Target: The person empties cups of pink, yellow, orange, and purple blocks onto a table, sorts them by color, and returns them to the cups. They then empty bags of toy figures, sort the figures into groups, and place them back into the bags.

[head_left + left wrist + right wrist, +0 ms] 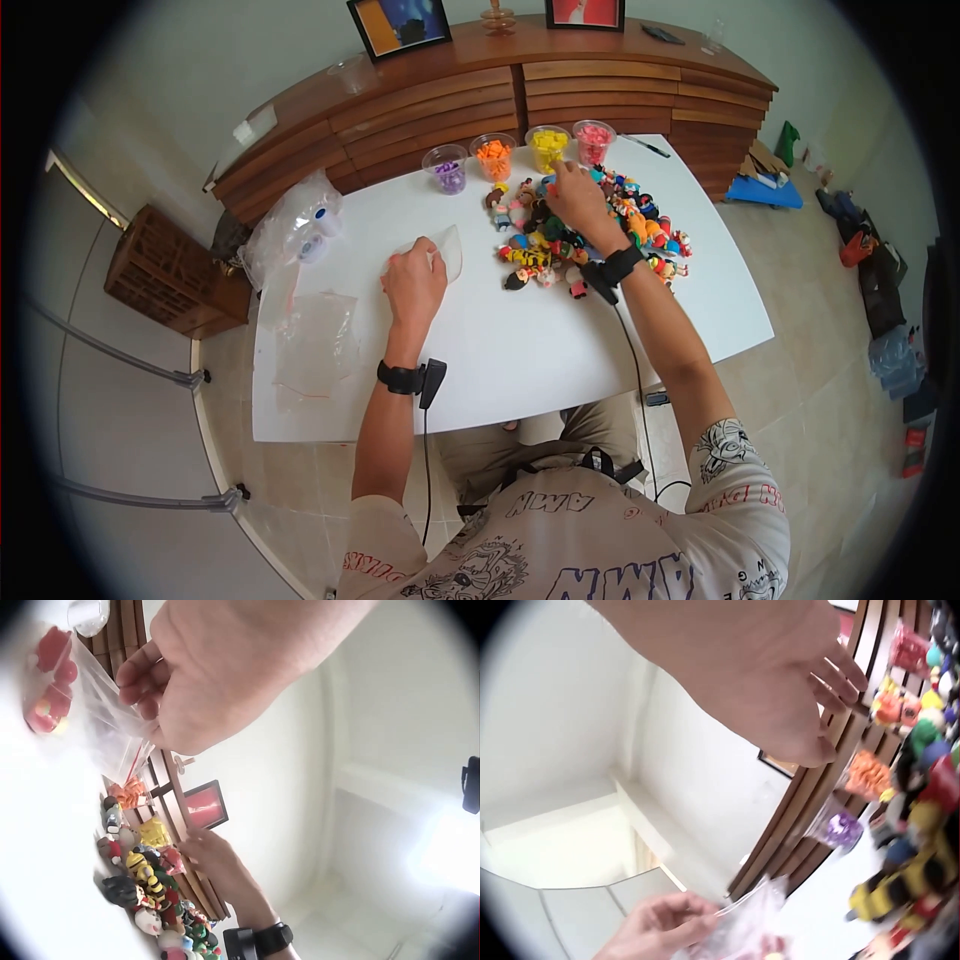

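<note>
My left hand (415, 283) pinches the edge of a clear zip bag (105, 724) on the left half of the white table. Red figures (51, 681) show through the plastic in the left wrist view. My right hand (580, 200) reaches over a heap of small toy figures (535, 255), close to the cup of yellow pieces (548, 150). Its fingers are extended and loosely bent, with nothing visible in them in the right wrist view. A black and yellow striped figure (900, 889) lies in the heap below that hand.
Cups of purple (449, 178), orange (494, 160) and pink pieces (594, 145) line the table's far edge beside the yellow one. A pen (645, 146) lies at the far right. Flat clear bags (318, 345) and a bulky plastic bag (290, 225) occupy the left side.
</note>
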Motion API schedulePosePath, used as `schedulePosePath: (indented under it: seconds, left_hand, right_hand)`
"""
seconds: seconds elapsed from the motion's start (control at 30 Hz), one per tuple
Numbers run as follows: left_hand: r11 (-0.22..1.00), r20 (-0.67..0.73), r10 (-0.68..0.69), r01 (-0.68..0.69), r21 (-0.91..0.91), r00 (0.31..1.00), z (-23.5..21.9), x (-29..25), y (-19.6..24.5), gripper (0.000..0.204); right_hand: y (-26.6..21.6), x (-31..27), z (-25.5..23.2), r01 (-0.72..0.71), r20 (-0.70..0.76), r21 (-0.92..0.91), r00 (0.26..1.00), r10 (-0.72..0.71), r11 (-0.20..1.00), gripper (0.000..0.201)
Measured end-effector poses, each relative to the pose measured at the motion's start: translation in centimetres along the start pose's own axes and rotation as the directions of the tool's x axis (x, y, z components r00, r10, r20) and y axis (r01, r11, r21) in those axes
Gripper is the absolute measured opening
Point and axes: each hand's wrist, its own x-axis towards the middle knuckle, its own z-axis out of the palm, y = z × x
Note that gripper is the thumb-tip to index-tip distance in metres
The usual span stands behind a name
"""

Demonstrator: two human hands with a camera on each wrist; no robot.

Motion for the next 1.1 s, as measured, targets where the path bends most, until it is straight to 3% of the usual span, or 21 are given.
schedulePosePath:
  seconds: [0.03,0.1,0.13,0.2,0.23,0.33,0.43,0.5,0.53,0.6,0.67,0.73,0.77,0.83,0.87,0.93,1.0,1.03,1.1]
  left_hand:
    - [0.999,-0.017,-0.005,0.006,0.036,1.0,0.1,0.0,0.0,0.009]
    - [1.0,-0.037,0.0,0.001,0.022,0.999,0.1,0.0,-0.3,0.008]
    - [1.0,-0.061,-0.002,0.003,0.01,0.998,0.0,0.0,-0.5,0.008]
    - [0.999,-0.064,-0.036,0.034,-0.04,0.997,-0.7,0.1,-0.7,0.008]
    - [0.994,-0.063,-0.056,0.05,-0.097,0.996,-1.1,0.3,-0.7,0.009]
    - [0.974,0.037,-0.162,0.166,-0.154,0.986,-2.4,0.8,-0.2,0.009]
    - [0.951,0.049,-0.2,0.206,-0.233,0.979,-1.7,1.0,-1.1,0.009]
    - [0.931,0.043,-0.228,0.231,-0.284,0.973,-2.1,1.0,-1.0,0.009]
    - [0.907,0.04,-0.253,0.252,-0.338,0.967,-2.5,1.0,-1.1,0.009]
    - [0.925,0.032,-0.25,0.248,-0.288,0.968,-3.3,1.0,-1.6,0.009]
    - [0.938,0.043,-0.249,0.252,-0.237,0.968,-3.5,0.3,-2.4,0.009]
    - [0.953,-0.027,-0.191,0.178,-0.245,0.981,-3.0,-0.1,-3.0,0.01]
    - [0.951,-0.02,-0.193,0.182,-0.251,0.981,-2.7,-0.4,-3.0,0.01]
    - [0.987,0.003,-0.154,0.154,-0.041,0.988,-2.6,-1.3,-3.5,0.009]
    - [0.985,0.0,-0.166,0.166,-0.037,0.986,-2.0,-1.7,-3.8,0.009]
    - [0.978,0.051,0.006,0.005,-0.209,0.999,0.4,-2.8,-3.2,0.013]
    - [0.988,0.186,-0.066,0.091,-0.126,0.98,1.2,-3.9,-0.3,0.017]
    - [0.987,0.179,-0.081,0.103,-0.12,0.981,1.8,-4.5,0.4,0.017]
    - [0.992,0.092,0.09,-0.081,-0.096,0.992,3.1,-5.1,1.3,0.013]
  right_hand:
    - [1.1,-0.2,-0.7,-0.002,0.0,-0.002,1.0,0.002,1.0,0.035]
    - [1.9,0.1,-2.7,-0.107,0.373,0.102,0.926,0.061,0.989,0.035]
    - [1.4,0.6,-3.9,-0.097,0.372,0.107,0.927,0.051,0.99,0.035]
    - [-0.3,0.2,-5.5,-0.289,0.347,0.372,0.925,0.157,0.882,0.034]
    - [-1.0,-0.1,-4.9,-0.208,0.275,0.394,0.956,0.101,0.895,0.036]
    - [-7.4,-0.8,-6.6,-0.315,0.404,0.723,0.915,-0.006,0.615,0.04]
    - [-13.7,-0.7,-4.6,-0.423,0.506,0.706,0.862,0.012,0.569,0.037]
    - [-16.4,-0.9,-3.4,-0.467,0.624,0.713,0.762,-0.171,0.522,0.035]
    - [-16.6,-1.4,-2.6,-0.468,0.624,0.717,0.762,-0.175,0.517,0.035]
    - [-16.5,-1.9,-1.0,-0.412,0.501,0.8,0.859,-0.106,0.436,0.027]
    - [-15.2,-2.6,-2.0,-0.403,0.481,0.817,0.871,-0.102,0.412,0.026]
    - [-12.8,-3.0,-4.2,-0.281,0.445,0.592,0.895,-0.016,0.756,0.032]
    - [-11.1,-3.8,-4.6,-0.286,0.451,0.585,0.892,-0.012,0.759,0.032]
    - [-8.4,-5.1,-5.4,0.059,0.197,0.285,0.973,-0.118,0.957,0.04]
    - [-7.4,-6.0,-5.5,0.065,0.202,0.292,0.971,-0.128,0.954,0.04]
    - [-5.8,-8.0,-5.5,0.164,0.307,0.085,0.934,-0.182,0.983,0.055]
    - [-4.9,-8.3,-5.5,0.197,0.363,0.113,0.904,-0.225,0.974,0.057]
    - [-4.8,-8.3,-5.5,0.213,0.413,0.131,0.876,-0.249,0.968,0.059]
    - [-4.9,-8.2,-6.5,0.234,0.427,0.166,0.859,-0.284,0.958,0.057]
